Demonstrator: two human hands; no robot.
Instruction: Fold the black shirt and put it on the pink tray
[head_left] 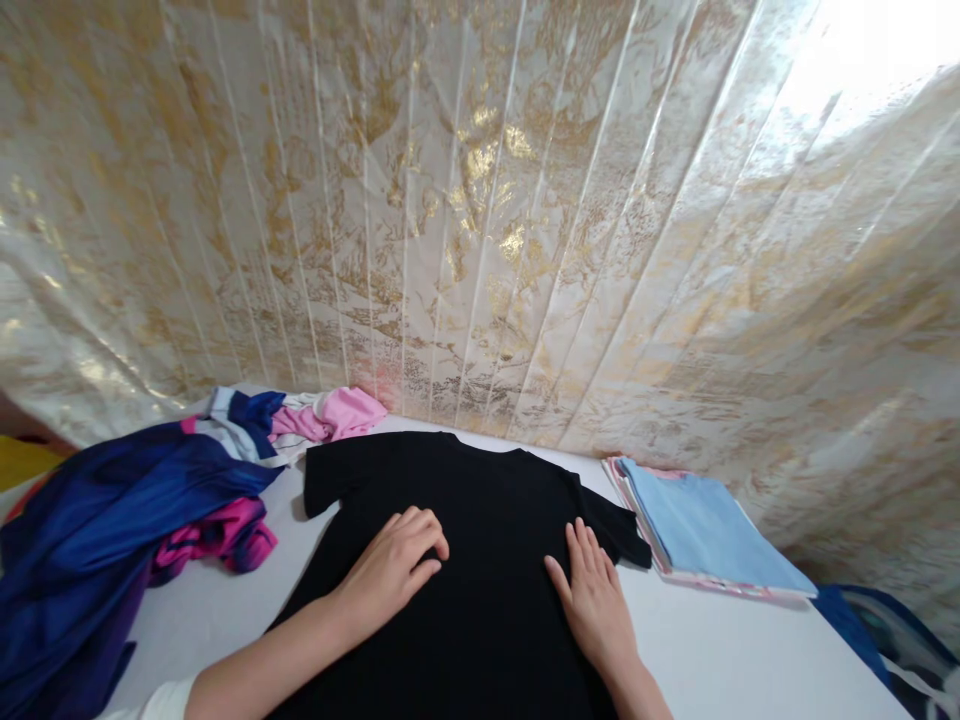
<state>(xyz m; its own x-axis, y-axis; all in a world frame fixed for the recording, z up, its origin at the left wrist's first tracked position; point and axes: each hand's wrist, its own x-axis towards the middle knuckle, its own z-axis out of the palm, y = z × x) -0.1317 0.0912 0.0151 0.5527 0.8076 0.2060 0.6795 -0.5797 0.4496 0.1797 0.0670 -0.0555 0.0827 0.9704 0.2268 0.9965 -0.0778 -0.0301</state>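
A black short-sleeved T-shirt (472,540) lies spread on the white table, its neckline toward the wall and its lower end running out of view. My left hand (397,560) rests over the left part of the shirt, fingers loosely bent and the thumb apart from them. Nothing shows between thumb and forefinger. On the right side of the shirt, below the sleeve, my right hand (592,595) lies flat with its fingers stretched out and the thumb spread. The shirt's right sleeve lies partly bunched near that hand.
A loose heap of blue and pink clothes (142,500) covers the table's left side. Folded clothes with a light blue one on top (712,530) form a stack at the right. A gold-patterned curtain (465,220) hangs behind the table (720,650). A dark blue item (855,625) stands beyond the right edge.
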